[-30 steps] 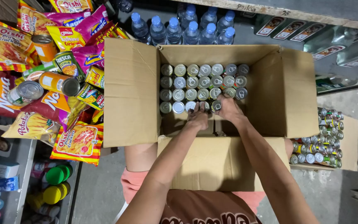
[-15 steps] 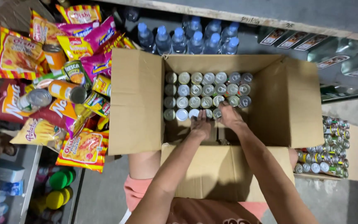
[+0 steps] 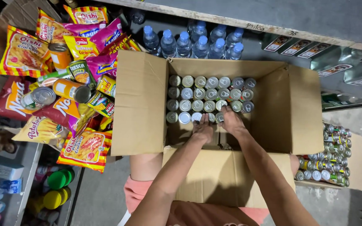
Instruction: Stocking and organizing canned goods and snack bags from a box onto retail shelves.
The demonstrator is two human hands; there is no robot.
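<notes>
Both hands reach into the open cardboard box (image 3: 143, 104), where rows of cans (image 3: 208, 94) fill its far half. The left hand (image 3: 203, 129) and right hand (image 3: 231, 121) rest side by side on the nearest row, fingers curled over the can tops; whether either actually clasps a can cannot be told. Snack bags (image 3: 76, 146) lie left of the box, water bottles (image 3: 189, 44) beyond it.

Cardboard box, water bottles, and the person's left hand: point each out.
Cardboard box (image 3: 141, 104), head view, left flap.
Water bottles (image 3: 184, 44), head view, shoulder of a middle bottle.
Left hand (image 3: 203, 129), head view, back of hand.
</notes>
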